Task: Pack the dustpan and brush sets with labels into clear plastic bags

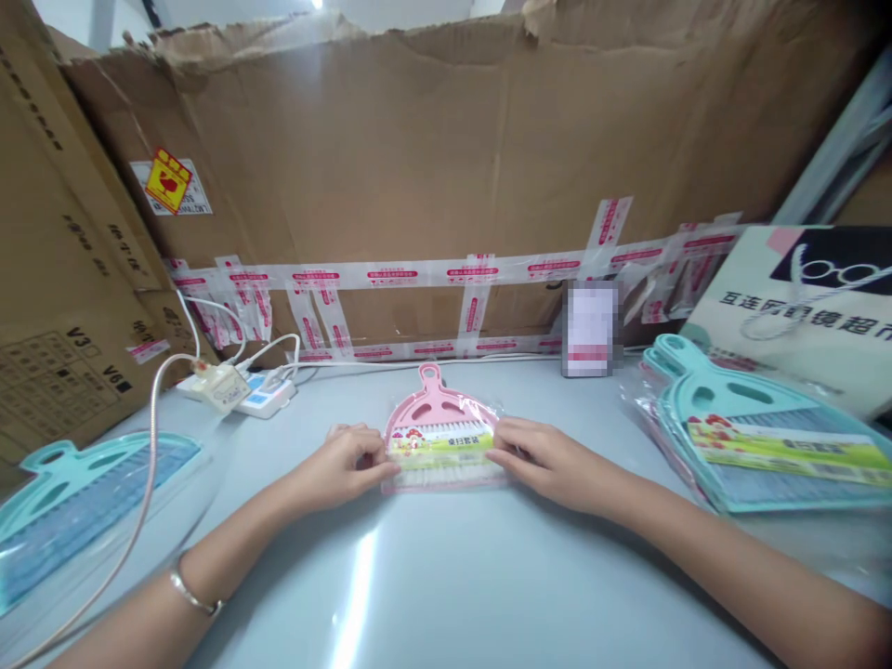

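On the smooth grey table [446, 576], midway between your arms, lies a small pink plastic dustpan-and-brush set in glossy clear wrap [440, 435]. Your left hand [347, 462] and right hand [536, 455] pinch its side edges with curled fingers. Teal dustpan sets [753, 427] lie stacked to your right.

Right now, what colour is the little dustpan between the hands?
Pink, with a white brush and a green label; the dustpan shows in the head view.

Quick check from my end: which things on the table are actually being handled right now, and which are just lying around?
In hand:
- pink dustpan set in its clear bag, pinched at each side by the left hand and right hand

Lying about:
- teal dustpan sets, stacked at right
- teal dustpan, at left
- power strip
- printed bag
- cardboard wall
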`<state>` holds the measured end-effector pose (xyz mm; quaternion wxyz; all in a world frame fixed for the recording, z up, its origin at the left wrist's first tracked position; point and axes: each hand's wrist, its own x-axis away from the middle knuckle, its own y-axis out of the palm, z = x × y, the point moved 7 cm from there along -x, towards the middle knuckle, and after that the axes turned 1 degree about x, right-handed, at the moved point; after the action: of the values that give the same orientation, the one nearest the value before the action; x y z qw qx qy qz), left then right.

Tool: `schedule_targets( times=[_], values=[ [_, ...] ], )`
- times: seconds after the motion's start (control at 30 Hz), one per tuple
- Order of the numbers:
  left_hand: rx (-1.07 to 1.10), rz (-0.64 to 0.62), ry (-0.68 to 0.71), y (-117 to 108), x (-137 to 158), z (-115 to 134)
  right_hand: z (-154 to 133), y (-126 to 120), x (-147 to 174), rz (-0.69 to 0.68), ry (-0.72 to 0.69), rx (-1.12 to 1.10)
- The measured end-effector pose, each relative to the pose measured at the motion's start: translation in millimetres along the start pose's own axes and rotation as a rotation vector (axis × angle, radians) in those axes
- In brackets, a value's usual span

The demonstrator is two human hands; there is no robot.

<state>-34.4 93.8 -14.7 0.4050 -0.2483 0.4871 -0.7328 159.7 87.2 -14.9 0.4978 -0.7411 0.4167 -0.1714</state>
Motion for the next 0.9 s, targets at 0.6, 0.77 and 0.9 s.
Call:
schedule_targets(
  times=[0.6, 0.77, 0.9],
  values=[
    [0.039, -0.046, -0.317, 9.5, 3.8, -25.7, 38.6, 5.7, 6.9, -0.056, 0.4, -0.098],
    [0.086, 0.201, -0.172, -13.5, 7.2, -3.8, 21.7, -12.7, 3.1, 0.187, 0.241, -0.105],
    [0.382, -0.007, 0.148, -6.0, 6.0, 20.6, -1.1, -3.5, 3.1, -0.101, 0.101, -0.429]
  ],
)
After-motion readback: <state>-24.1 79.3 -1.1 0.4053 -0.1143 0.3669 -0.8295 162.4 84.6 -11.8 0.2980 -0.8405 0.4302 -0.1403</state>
